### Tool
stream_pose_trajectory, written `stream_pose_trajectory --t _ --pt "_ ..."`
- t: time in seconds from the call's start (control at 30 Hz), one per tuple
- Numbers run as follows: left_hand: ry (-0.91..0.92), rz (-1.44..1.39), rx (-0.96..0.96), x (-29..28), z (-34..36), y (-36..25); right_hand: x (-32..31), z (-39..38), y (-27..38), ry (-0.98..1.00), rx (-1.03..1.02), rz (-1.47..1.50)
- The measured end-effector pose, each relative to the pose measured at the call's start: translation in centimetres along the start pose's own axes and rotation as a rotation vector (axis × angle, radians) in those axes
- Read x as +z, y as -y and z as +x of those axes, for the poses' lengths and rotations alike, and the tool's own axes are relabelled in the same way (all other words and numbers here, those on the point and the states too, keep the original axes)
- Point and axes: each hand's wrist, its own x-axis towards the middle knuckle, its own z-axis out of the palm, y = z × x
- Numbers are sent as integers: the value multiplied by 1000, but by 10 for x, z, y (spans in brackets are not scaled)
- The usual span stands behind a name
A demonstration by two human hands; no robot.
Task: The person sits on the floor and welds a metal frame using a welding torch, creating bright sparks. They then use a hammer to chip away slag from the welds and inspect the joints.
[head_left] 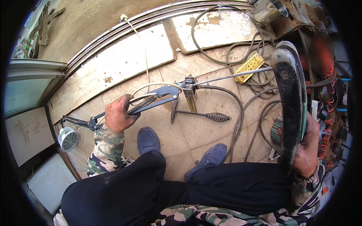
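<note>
Left hand (118, 113) closed round lamp arm (168, 90), its long axis slanting from lamp head (68, 139), near left, to clamp (190, 87), farther off and rightward; right hand (307, 148), fingers mostly hidden, gripped dark shield (287, 94), edge-on; hammer (211, 116) lay on floor (175, 143) between, nearer left hand.

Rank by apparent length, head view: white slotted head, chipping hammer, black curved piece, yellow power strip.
1. Black curved piece (looks nearer the camera)
2. Chipping hammer
3. Yellow power strip
4. White slotted head

Downward head-worn fisheye view
</note>
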Motion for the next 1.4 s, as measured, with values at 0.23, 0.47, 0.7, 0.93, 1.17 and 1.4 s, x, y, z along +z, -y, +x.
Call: stream_pose_trajectory --t 0.23,0.47,0.7,0.93,1.17,1.4 --pt "68 11 -59 -1 1 -3 1 -2 -2 -16 12 4" --pt "8 4 -13 -2 -1 0 0 0 1 0 22 16" --pt "9 3 -10 -2 -3 -1 0 -1 4 18 36 4" --pt "86 40 -82 -9 -3 -7 5 -3 7 -2 92 36" --pt "15 40 -30 -3 -7 -4 -7 -12 6 46 200 95" --pt "26 33 -27 -14 -13 -7 -10 -24 5 -8 147 15"
